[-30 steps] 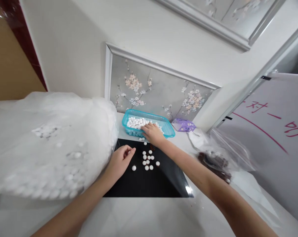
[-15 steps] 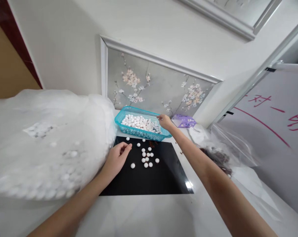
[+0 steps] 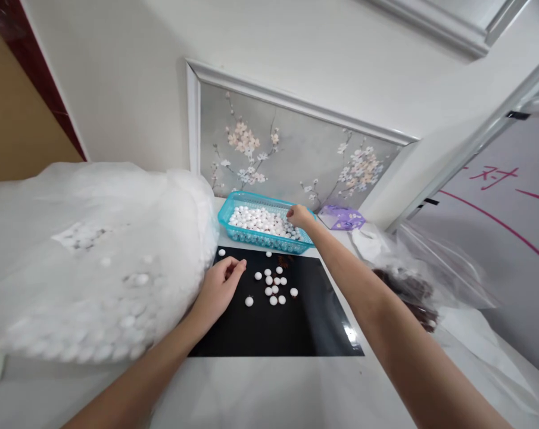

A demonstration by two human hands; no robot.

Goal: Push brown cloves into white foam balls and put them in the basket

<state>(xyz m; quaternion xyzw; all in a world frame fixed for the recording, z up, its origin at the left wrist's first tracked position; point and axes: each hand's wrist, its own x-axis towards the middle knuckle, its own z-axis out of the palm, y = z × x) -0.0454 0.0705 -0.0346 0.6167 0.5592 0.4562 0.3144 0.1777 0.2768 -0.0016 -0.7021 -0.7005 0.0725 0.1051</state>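
Observation:
My left hand [image 3: 222,285] hovers over the left part of a black mat [image 3: 305,328], its fingertips pinched together; whatever lies between them is hidden. Several small white balls [image 3: 249,301] are scattered on the mat to the right of it, some with dark brown bits at their base. Behind the mat stands a blue plastic basket [image 3: 260,241] filled with many similar white balls [image 3: 258,220]. Over the basket's right end is my right hand [image 3: 301,217], fingers curled and closed, with anything in them too small to make out.
A large translucent bag [image 3: 94,262] of white balls bulges at the left, close to my left forearm. Beside the basket lies a purple patterned packet [image 3: 342,217]. Clear plastic bags with dark brown contents [image 3: 405,286] sit at the right. A framed flower picture [image 3: 291,143] is behind.
The view has shifted slightly. My right hand has moved a little inward over the basket. On the mat, one ball near the back has shifted left and another has come nearer the cluster.

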